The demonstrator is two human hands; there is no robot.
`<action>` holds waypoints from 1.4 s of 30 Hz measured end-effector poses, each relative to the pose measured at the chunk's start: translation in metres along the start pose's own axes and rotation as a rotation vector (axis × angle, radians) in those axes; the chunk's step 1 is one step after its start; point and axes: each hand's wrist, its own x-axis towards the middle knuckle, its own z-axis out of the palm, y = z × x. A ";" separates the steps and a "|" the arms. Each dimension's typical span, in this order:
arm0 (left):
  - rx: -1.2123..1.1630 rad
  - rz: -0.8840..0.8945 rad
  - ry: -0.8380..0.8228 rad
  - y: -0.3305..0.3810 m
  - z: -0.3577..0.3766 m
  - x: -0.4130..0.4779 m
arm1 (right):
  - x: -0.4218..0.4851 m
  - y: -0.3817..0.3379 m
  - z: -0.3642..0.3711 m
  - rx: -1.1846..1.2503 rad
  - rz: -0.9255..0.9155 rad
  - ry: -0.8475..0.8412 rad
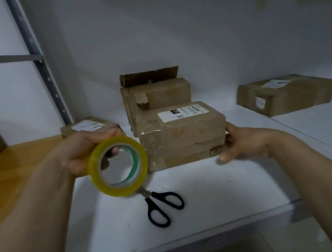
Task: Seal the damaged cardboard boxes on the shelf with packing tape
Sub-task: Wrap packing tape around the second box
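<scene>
- Fingers (111,133) of the left hand (81,153) curl over the rim of the tape roll (118,166), and one fingertip shows through its core. It's a hooked grip, which looks chosen so the roll can turn and pay out.
- The roll hangs in the air just left of the front box (185,140), close to its left end but not touching. I see no free strip of tape pulled out yet.
- On the other side, the right hand (242,143) is at the front box's right end with the thumb (224,156) laid near the lower front corner. The other fingers go behind that end, so I can't tell whether they are curled or flat.
- My read is that this hand is there to steady or square the box so it won't slide when tape is pressed on.
- The front box is scuffed, with torn paper along its front face and a shiny patch of tape at its top left edge — a fair candidate for sealing.
- Scissors (163,205) lie shut in front of it on the shelf (216,194), within easy reach for cutting.
- Directly behind it stands a tall box (155,96) with a ragged flap standing open — plainly damaged too.
- A small box (88,126) sits behind and to its left, and a flat box (287,92) lies well off to its right.
</scene>
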 end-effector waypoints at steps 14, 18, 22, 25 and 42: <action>0.043 0.068 -0.093 0.067 0.079 -0.059 | -0.051 -0.093 0.008 -0.265 -0.162 0.574; 0.109 0.039 -0.147 0.090 0.075 -0.056 | -0.046 -0.110 0.009 -0.338 -0.072 0.566; 0.225 -0.018 -0.145 0.112 0.074 -0.051 | -0.038 -0.118 0.006 -0.414 -0.033 0.573; 0.250 -0.051 -0.054 0.124 0.074 -0.042 | -0.025 -0.117 0.003 -0.492 -0.024 0.588; 0.178 0.068 -0.144 0.090 0.149 -0.027 | 0.018 -0.090 -0.005 -0.217 -0.254 0.577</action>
